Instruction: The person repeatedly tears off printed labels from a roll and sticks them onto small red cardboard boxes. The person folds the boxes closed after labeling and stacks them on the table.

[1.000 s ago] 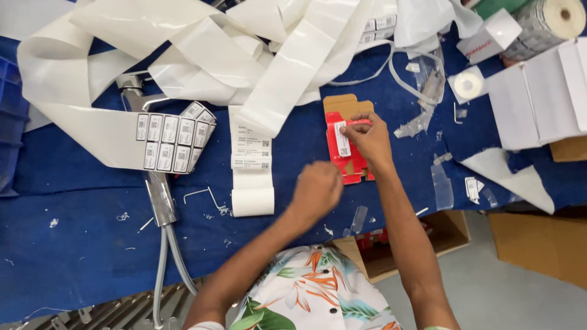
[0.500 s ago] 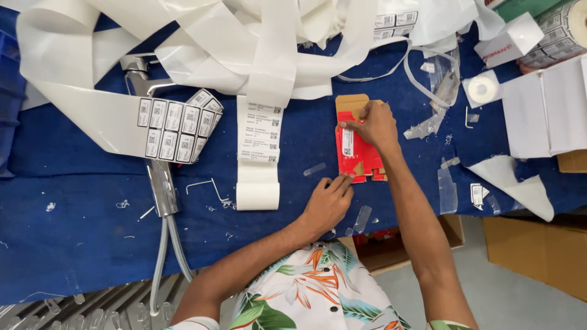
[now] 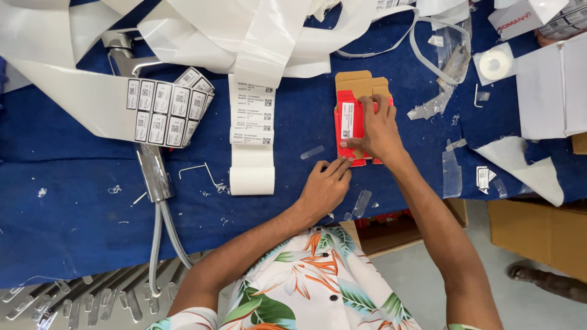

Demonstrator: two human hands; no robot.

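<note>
A flat red carton with a small white barcode label lies on the blue table cover, on top of a brown cardboard piece. My right hand presses down on the carton, fingers spread over its right half. My left hand rests on the cover just below, its fingertips touching the carton's lower left corner. A strip of white printed labels hangs left of the carton, curled at its end.
White backing tape is heaped along the table's far side. A sheet of small barcode stickers and a metal faucet with hoses lie at left. White boxes and a tape roll stand at right; cardboard boxes stand on the floor.
My left hand has moved up and right from the table cover to the carton's lower corner. My right hand has stayed pressing on the carton.
</note>
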